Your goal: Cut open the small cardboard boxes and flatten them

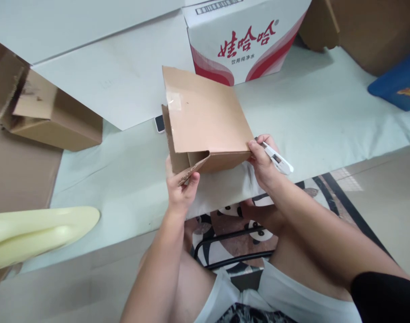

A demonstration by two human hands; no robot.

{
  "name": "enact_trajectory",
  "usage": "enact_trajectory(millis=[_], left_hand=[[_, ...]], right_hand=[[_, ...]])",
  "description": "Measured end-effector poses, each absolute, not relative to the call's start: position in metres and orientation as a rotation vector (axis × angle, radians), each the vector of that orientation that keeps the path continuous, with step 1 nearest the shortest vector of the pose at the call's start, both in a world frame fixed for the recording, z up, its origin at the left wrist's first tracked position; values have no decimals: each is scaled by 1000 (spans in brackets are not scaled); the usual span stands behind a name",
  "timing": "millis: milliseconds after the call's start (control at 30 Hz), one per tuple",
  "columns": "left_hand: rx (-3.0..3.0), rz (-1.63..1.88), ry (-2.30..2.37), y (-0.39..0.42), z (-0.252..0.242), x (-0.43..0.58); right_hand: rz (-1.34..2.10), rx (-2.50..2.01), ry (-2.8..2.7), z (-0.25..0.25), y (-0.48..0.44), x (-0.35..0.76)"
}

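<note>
A brown cardboard box is held up above the cloth-covered surface, tilted, with its left end open and flaps loose. A piece of clear tape shows on its upper face. My left hand is closed on a flap at the lower left, thumb in front. My right hand pinches the box's lower right corner. That same hand also keeps a white box cutter against its palm, the handle pointing down to the right. Whether its blade is out, I cannot tell.
A white carton with red print and a large white box stand behind. At left are a brown carton and a pale yellow plastic object. A phone-like device lies partly hidden. A blue container is at right.
</note>
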State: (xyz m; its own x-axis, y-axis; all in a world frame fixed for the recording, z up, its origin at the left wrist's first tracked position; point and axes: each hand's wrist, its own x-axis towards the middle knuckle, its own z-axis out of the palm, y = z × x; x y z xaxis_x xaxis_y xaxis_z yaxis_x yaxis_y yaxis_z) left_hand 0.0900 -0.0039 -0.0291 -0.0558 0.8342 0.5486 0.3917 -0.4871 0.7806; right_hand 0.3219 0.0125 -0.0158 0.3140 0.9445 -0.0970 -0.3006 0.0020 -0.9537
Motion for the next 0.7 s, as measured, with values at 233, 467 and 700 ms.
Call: enact_trajectory(millis=[233,467,700], left_hand=[[2043,1667,1206,-4,-38,90],[2032,1678,1215,-5,-41,90],[1926,1645,1205,-7,-35,93]], right_hand=[[1105,-1168,-728,-13,12,319],[1107,-1177,-717,-12,12,319],[1094,-1207,-759,-13,13,319]])
